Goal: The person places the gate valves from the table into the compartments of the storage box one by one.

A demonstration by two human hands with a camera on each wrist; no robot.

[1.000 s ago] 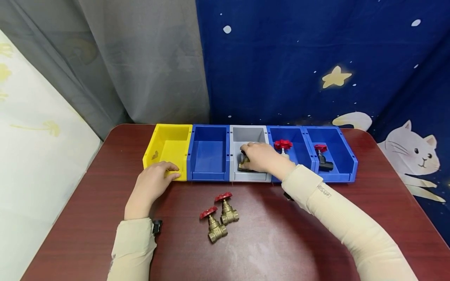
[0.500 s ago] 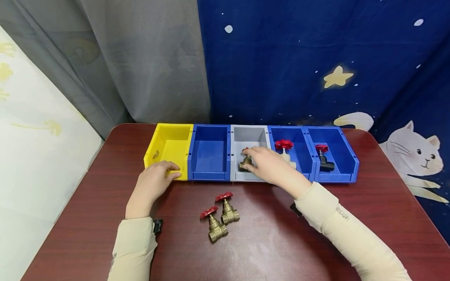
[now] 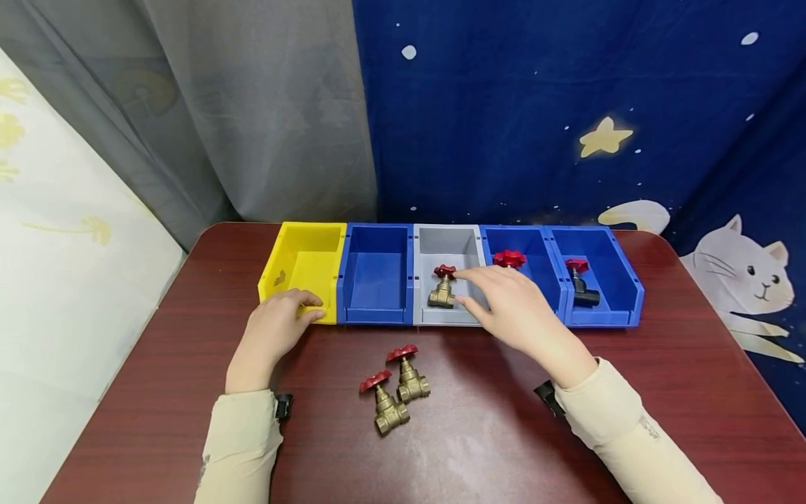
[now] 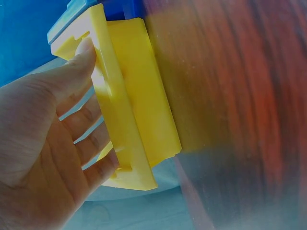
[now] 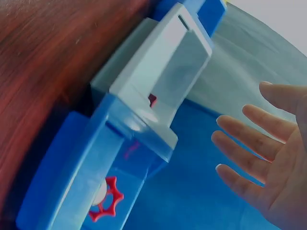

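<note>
A brass gate valve with a red handwheel point(image 3: 443, 287) stands in the grey bin point(image 3: 448, 318). Just to its right hovers my right hand point(image 3: 513, 308), thumb and fingers spread and holding nothing. In the right wrist view the right hand point(image 5: 268, 148) has its fingers extended beside the bins. My left hand point(image 3: 273, 332) rests on the front lip of the yellow bin point(image 3: 308, 269); in the left wrist view its relaxed fingers point(image 4: 88, 112) reach over that lip. Two more brass valves, one nearer point(image 3: 389, 407) and one farther point(image 3: 411, 378), lie close together on the table.
Beside the yellow bin sits a blue bin point(image 3: 376, 280). Right of the grey one, another blue bin point(image 3: 554, 283) holds a red-wheeled valve point(image 3: 508, 258), partly hidden by the hand. The far right blue bin point(image 3: 607, 280) contains a black valve with a red wheel point(image 3: 584, 294). Curtains hang behind the table.
My right hand has let go of the brass valve in the grey bin and drawn back to the right, its fingers spreading. The left hand stays on the yellow bin.
</note>
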